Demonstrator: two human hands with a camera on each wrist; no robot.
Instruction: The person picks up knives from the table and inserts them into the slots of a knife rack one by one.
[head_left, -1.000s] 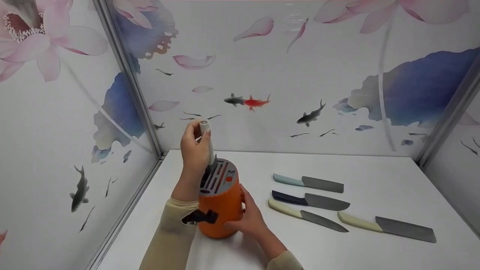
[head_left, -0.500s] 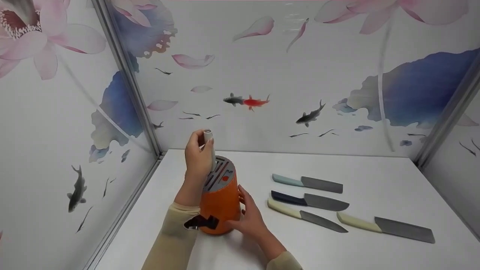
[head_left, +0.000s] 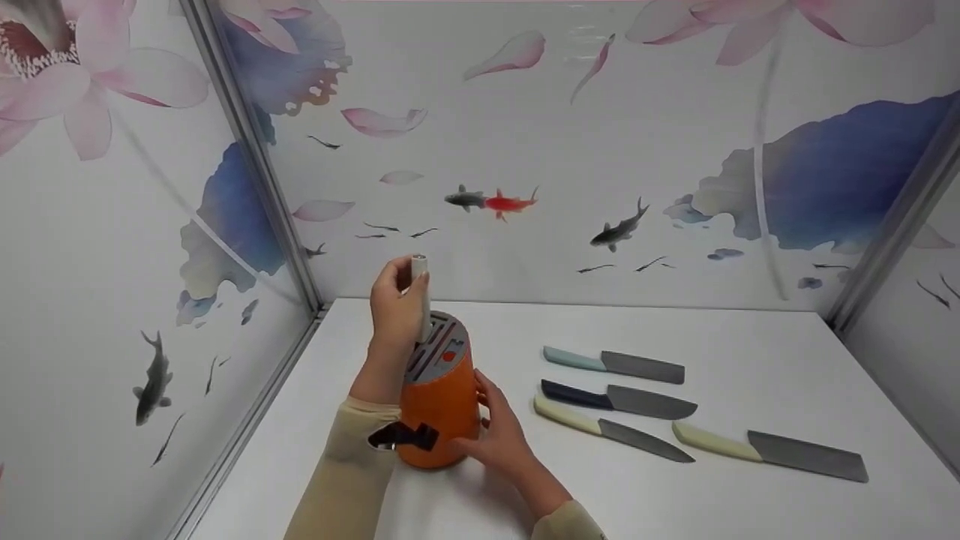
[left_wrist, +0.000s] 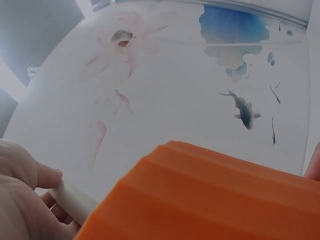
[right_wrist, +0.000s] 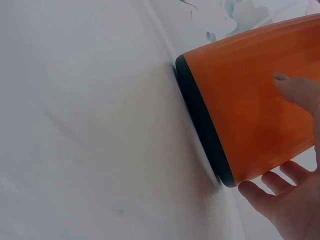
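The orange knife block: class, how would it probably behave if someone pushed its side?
The orange knife block would probably stay stiff: no dent shows under the right hand. Taller than wide, it might tip if pushed high up; pushed near its dark base, it would likelier slide.

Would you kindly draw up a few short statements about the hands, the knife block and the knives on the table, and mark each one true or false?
1. The left hand grips a pale handle at the slotted top of the orange knife block. True.
2. The dark-blue-handled knife lies on the white table. True.
3. The right hand holds the dark-blue-handled knife. False: it holds the side of the orange knife block.
4. The light-blue-handled knife lies farther from the person than the dark-blue-handled knife. True.
5. Only two knives lie on the white table. False: four do.
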